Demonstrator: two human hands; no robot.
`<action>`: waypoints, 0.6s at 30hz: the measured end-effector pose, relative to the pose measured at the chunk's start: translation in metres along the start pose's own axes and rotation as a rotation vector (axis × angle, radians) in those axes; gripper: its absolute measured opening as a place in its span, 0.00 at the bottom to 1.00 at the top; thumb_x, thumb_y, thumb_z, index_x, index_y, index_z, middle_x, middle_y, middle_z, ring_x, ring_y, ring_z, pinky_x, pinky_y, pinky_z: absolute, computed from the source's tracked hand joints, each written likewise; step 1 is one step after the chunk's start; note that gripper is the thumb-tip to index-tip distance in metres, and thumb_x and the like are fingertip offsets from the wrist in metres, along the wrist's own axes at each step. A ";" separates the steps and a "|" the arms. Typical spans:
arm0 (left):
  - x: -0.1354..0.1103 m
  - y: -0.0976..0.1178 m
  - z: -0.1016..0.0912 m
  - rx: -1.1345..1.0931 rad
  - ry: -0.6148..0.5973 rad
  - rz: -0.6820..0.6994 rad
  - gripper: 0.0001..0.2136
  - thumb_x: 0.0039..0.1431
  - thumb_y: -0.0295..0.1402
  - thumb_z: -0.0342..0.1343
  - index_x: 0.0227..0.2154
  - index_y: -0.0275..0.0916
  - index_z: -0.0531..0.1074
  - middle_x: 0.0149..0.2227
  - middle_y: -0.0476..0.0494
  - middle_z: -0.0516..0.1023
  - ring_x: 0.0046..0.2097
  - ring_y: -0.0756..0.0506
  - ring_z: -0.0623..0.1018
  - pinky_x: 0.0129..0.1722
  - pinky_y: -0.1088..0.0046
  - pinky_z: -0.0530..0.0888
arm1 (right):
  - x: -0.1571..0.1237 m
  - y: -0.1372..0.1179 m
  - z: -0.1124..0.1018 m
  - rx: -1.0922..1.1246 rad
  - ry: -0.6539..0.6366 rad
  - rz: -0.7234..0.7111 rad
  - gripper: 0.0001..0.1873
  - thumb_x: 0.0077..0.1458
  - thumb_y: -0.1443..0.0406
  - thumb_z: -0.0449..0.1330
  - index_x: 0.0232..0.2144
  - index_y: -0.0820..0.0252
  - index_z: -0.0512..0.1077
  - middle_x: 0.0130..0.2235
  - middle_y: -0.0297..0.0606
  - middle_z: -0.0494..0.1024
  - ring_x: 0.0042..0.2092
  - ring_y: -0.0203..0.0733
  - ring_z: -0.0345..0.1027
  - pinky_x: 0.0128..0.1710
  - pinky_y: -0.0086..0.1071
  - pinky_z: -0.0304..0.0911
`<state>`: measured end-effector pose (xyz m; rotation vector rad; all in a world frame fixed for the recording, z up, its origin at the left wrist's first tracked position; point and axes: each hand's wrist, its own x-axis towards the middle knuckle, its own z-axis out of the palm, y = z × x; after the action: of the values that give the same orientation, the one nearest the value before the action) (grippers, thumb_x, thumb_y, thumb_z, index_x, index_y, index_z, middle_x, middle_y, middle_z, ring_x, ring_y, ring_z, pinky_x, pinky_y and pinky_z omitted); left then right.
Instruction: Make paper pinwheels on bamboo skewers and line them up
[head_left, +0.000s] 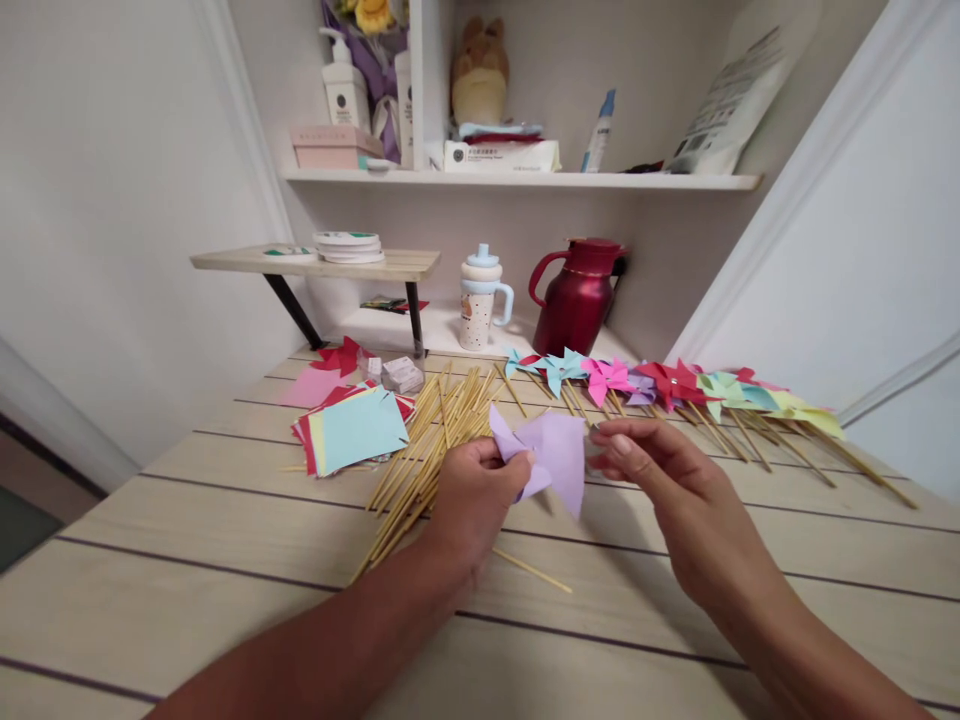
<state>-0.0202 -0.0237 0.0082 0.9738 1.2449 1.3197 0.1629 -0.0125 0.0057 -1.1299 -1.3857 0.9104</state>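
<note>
A light purple paper pinwheel (559, 455), partly folded, is pinched between the thumb and fingers of my left hand (480, 495). Just right of its edge, my right hand (660, 475) has thumb and fingertips pressed together; whatever they hold is too small to make out. Below and behind my left hand lies a loose pile of thin wooden sticks (409, 500). One single stick (532, 570) lies nearer to me. Beyond my right hand, finished pinwheels on sticks form a row, among them a pink pinwheel (607, 378) and a red pinwheel (675, 385).
Stacked coloured paper squares (364, 432) lie left of the sticks, with small clear boxes (403, 375) behind. A pale cup (480, 305) and a red thermos jug (577, 300) stand at the back. A small raised shelf (247, 262) overhangs the back left.
</note>
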 end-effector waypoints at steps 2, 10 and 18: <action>0.002 0.000 -0.002 0.149 0.026 0.170 0.05 0.49 0.32 0.62 0.28 0.37 0.80 0.29 0.44 0.81 0.31 0.45 0.78 0.32 0.72 0.70 | 0.004 0.003 -0.003 -0.058 0.051 -0.082 0.19 0.55 0.53 0.65 0.48 0.49 0.71 0.50 0.40 0.75 0.49 0.49 0.71 0.47 0.43 0.68; -0.009 -0.004 -0.002 0.757 0.025 0.899 0.04 0.55 0.26 0.58 0.29 0.40 0.75 0.35 0.45 0.81 0.40 0.44 0.78 0.45 0.65 0.68 | -0.006 -0.014 0.002 -0.557 0.029 -0.585 0.34 0.56 0.60 0.66 0.62 0.44 0.60 0.60 0.43 0.65 0.63 0.57 0.58 0.60 0.54 0.58; -0.010 -0.007 -0.005 0.897 0.040 1.120 0.06 0.58 0.22 0.55 0.34 0.40 0.72 0.37 0.49 0.80 0.39 0.48 0.78 0.54 0.62 0.63 | -0.011 -0.018 0.001 -0.715 0.014 -0.753 0.17 0.57 0.64 0.63 0.49 0.47 0.73 0.60 0.43 0.65 0.61 0.59 0.60 0.58 0.56 0.58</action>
<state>-0.0230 -0.0350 0.0015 2.5432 1.3732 1.5542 0.1588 -0.0281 0.0200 -0.9628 -1.9903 -0.1572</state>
